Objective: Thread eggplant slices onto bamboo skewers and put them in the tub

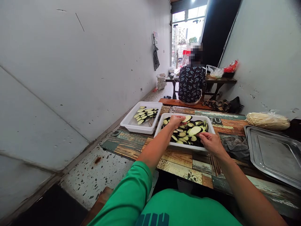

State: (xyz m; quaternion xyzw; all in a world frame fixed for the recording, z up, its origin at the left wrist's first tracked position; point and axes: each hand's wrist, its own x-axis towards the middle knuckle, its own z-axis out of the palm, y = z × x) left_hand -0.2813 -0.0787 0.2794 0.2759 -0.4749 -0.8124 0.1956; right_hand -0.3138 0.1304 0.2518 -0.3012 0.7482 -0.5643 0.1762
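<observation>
Wood in brown, cream and green strips makes the top of the table [176, 155]. A pale wall [70, 78] runs along the left, and another wall [265, 62] stands on the right. The floor [103, 175] is white with dark specks. Far off is a bright door [188, 33]. A person [191, 83] in a leafy shirt sits on a red-brown bench [169, 102], back turned, by the back table [222, 81].

The left tub [137, 128] sits along the table's left edge, with slices [148, 113] and sticks in it. The right tub [183, 146] is just beside it, full of dark-skinned, pale slices. A band of wood shows between this tub and the near edge, with the green shirt [185, 207] close by.

Over the right tub, the left hand [176, 121] pinches one slice [187, 119]. The right hand [210, 142] is bent at the tub's right side, its tips by a big slice [195, 130]; I cannot tell if it grips it.

More sticks [214, 164] lie right of the tub, reaching toward the near edge. Next come a gray bag [235, 147] and a metal tray [277, 153], with a clear pack [268, 121] behind. These fill the right side, so the hands have more wood in front.
</observation>
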